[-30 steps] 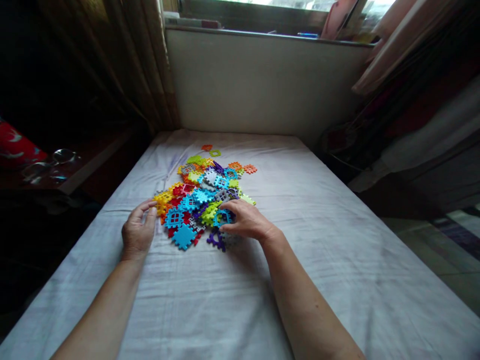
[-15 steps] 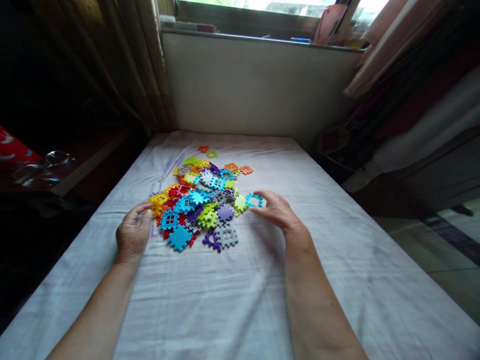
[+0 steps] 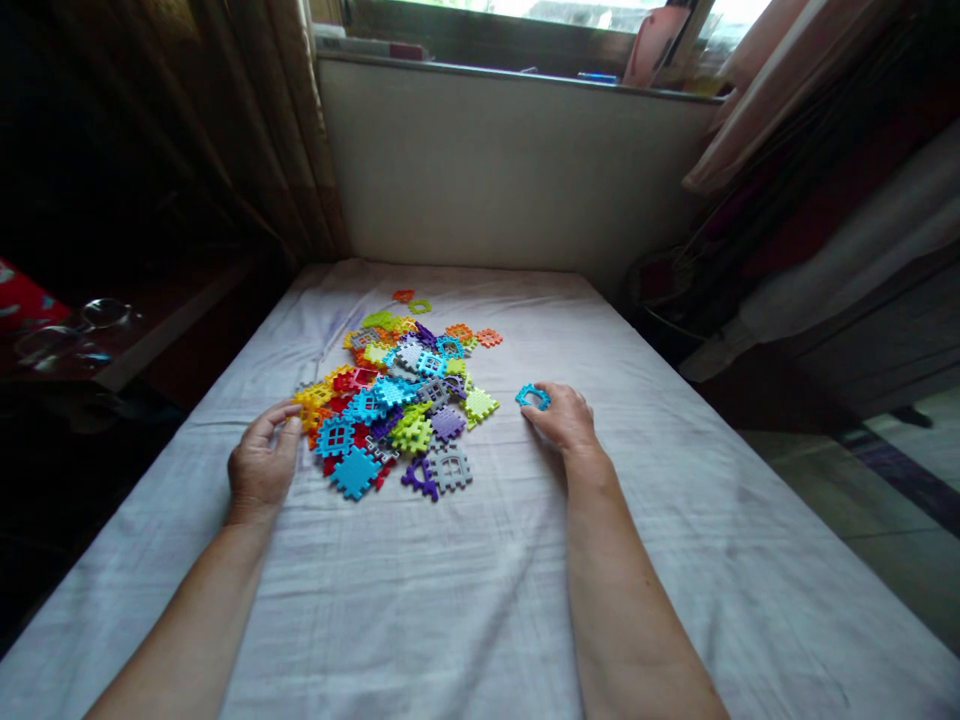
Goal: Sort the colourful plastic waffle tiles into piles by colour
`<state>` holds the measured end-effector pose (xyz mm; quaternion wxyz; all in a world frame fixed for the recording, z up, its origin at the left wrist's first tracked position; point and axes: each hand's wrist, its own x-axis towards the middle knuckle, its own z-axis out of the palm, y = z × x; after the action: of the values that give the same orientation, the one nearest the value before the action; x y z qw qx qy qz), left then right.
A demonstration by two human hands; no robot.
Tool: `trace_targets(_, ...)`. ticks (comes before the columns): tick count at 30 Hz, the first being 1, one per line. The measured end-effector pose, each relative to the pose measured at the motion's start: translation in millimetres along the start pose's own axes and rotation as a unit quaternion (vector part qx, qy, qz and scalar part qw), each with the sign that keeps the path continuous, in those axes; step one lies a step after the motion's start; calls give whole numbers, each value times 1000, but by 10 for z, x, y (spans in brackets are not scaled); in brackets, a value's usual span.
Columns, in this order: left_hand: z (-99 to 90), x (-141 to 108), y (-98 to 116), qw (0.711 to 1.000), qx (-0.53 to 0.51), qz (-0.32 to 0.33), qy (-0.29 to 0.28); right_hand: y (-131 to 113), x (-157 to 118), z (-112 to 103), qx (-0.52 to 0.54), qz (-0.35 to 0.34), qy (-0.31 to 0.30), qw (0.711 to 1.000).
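Interlocking plastic building tiles with notched edges lie in a mixed pile, with a flat blue tile (image 3: 356, 473) at its near side. My right hand (image 3: 566, 415) is closed on the edge of a blue frame-shaped tile (image 3: 532, 397), to the right of the pile. Beside the pile's left edge is my left hand (image 3: 262, 460), its fingers partly bent and the thumb apart. Those fingertips reach the yellow and orange tiles (image 3: 311, 405); whether they press on one I cannot tell. A light green tile (image 3: 481, 405) lies on the pile's right side.
A pale sheet (image 3: 480, 600) covers the bed-like surface. Loose orange tiles (image 3: 489, 338) lie at the pile's far side. Glasses (image 3: 105, 313) rest on a dark table at left. Clothes hang at right, and a wall with a window sill (image 3: 480, 70) stands behind.
My right hand has drawn the blue frame-shaped tile right, away from the light green tile at the pile's edge. My left hand stays at the left edge.
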<state>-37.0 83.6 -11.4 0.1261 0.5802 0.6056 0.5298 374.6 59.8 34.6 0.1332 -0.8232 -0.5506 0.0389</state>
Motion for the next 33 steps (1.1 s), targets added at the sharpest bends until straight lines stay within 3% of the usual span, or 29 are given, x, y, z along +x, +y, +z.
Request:
trace_targets(3,2,2,1,1000,-6,2,2,-61,-4,-73,9,-3,16,1000)
trace_targets(6,5,3,-9,1000,-2,5,-1,-264,-40,-170,47,-52,53,996)
trace_targets(10,9,-4,5,1000,9,0,-5,-766,-239,-235,110,-198,38,973)
trace_targets(14,11,-15,64,1000,-2,-10,-4,-1250,-582,-166,132,-364,-21,922)
trace_targets(17,10,-20,101,1000,-2,-13,-5,-1453,-826,-50,135,-446,-49,884)
trace_targets(21,4,-21,118,1000,12,-7,-21,-1564,-1048,114,125,-481,-50,866)
trace_targets(26,8,-22,111,999,21,8,-26,-1588,-1127,238,107,-488,-52,864)
trace_targets(33,7,-29,158,997,49,40,-39,-1586,-1071,110,136,-492,-51,858)
